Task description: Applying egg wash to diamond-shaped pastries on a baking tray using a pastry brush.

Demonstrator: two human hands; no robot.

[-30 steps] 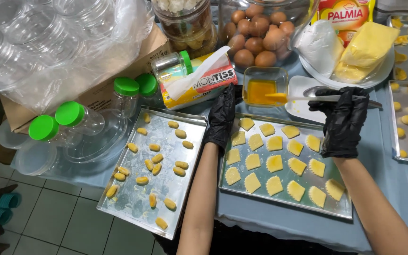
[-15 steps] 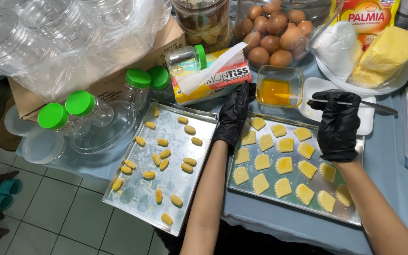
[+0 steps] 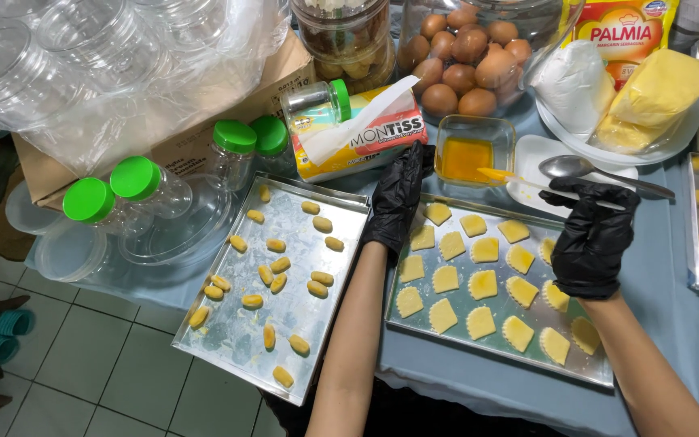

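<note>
My right hand [image 3: 594,239] pinches a brush [image 3: 519,180] over the tray's [image 3: 479,356] far edge; my left hand [image 3: 398,198], fingers loosely open, grips nothing.

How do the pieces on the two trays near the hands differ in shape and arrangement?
The left tray holds small oblong pieces, scattered loosely. The right tray under the gloved hands holds larger, flat, squarish pieces in rough rows. Both trays are metal, and all pieces are yellow.

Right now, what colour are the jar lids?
Green lids, clearest in the head view.
</note>
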